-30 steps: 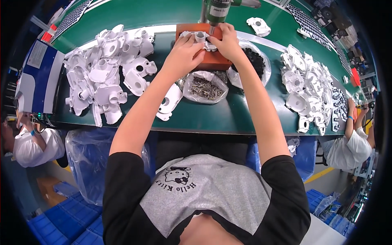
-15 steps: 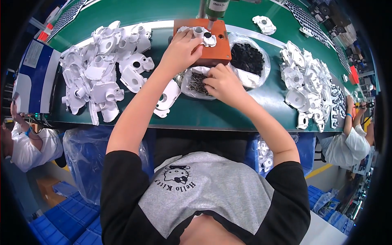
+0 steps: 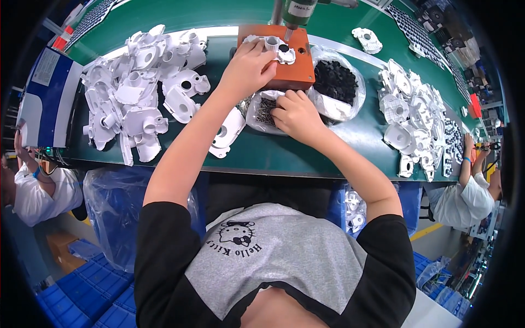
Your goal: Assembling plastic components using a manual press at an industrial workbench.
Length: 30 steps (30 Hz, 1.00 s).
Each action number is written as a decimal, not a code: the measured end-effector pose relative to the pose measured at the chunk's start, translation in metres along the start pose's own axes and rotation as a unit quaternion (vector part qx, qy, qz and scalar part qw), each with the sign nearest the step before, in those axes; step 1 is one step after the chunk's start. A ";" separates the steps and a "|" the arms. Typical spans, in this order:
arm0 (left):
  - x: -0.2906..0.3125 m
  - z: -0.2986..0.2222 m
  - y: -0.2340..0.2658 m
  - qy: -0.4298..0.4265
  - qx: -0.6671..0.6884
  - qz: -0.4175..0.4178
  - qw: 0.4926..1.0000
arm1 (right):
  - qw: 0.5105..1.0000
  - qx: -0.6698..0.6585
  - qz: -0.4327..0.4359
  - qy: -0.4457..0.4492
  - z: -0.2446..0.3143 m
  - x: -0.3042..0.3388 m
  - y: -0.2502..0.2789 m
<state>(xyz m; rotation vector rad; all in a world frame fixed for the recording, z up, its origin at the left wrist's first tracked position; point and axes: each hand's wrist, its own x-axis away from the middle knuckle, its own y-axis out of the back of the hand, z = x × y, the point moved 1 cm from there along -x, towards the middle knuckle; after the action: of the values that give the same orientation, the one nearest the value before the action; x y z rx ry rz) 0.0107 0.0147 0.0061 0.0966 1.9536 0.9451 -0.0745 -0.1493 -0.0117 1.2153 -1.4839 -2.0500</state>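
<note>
My left hand (image 3: 246, 68) is closed on the near left side of a white plastic housing (image 3: 287, 57), which lies on an orange block (image 3: 301, 76). The housing has a raised round tube and a dark round spot beside it. My right hand (image 3: 298, 116) has its fingertips bunched in an open clear bag of small metal screws (image 3: 264, 113). Whatever those fingertips pinch is hidden. Over the block hangs a green power screwdriver (image 3: 299, 15), its tip pointing down near the housing's far side.
White housings lie heaped at left (image 3: 131, 95) and right (image 3: 413, 106). A bag of black parts (image 3: 334, 82) sits right of the block. One white housing (image 3: 367, 40) rests further back. A blue-and-white box (image 3: 49, 93) stands far left. Other people work at both sides.
The whole view has shifted slightly, so the block and bags appear a little further right. My left hand stays on the housing; my right fingers remain among the screws.
</note>
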 end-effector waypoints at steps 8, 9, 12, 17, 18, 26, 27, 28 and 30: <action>0.000 0.002 -0.002 0.003 0.005 -0.003 1.000 | 0.980 -0.137 0.064 -0.130 -0.014 -0.019 0.030; 0.001 0.002 0.000 0.004 -0.010 0.006 1.000 | 0.965 -0.196 0.104 -0.139 -0.026 -0.025 0.040; 0.002 0.002 0.004 0.007 -0.023 0.019 1.000 | 0.890 -0.343 0.146 -0.262 -0.055 -0.048 0.065; 0.000 0.001 0.001 0.012 -0.020 0.030 0.999 | 0.835 -0.383 0.137 -0.371 -0.108 -0.078 0.063; 0.000 0.001 0.000 0.012 -0.015 0.027 0.999 | 0.825 -0.389 0.142 -0.384 -0.116 -0.081 0.060; 0.002 0.003 0.001 0.003 -0.019 0.007 1.000 | 0.833 -0.346 0.176 -0.394 -0.126 -0.097 0.056; 0.002 0.003 0.001 0.005 -0.018 0.008 1.000 | 0.833 -0.346 0.177 -0.394 -0.126 -0.098 0.057; 0.002 0.004 0.001 0.006 -0.018 0.010 1.000 | 0.832 -0.348 0.176 -0.396 -0.127 -0.098 0.057; 0.001 0.003 -0.001 0.008 -0.010 0.005 1.000 | 0.830 -0.351 0.175 -0.397 -0.129 -0.098 0.058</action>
<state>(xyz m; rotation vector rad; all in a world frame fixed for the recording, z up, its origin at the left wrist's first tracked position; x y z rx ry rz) 0.0131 0.0163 0.0034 0.0871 1.9595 0.9734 0.0724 -0.1841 0.0714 -0.2253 -0.8938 -2.5644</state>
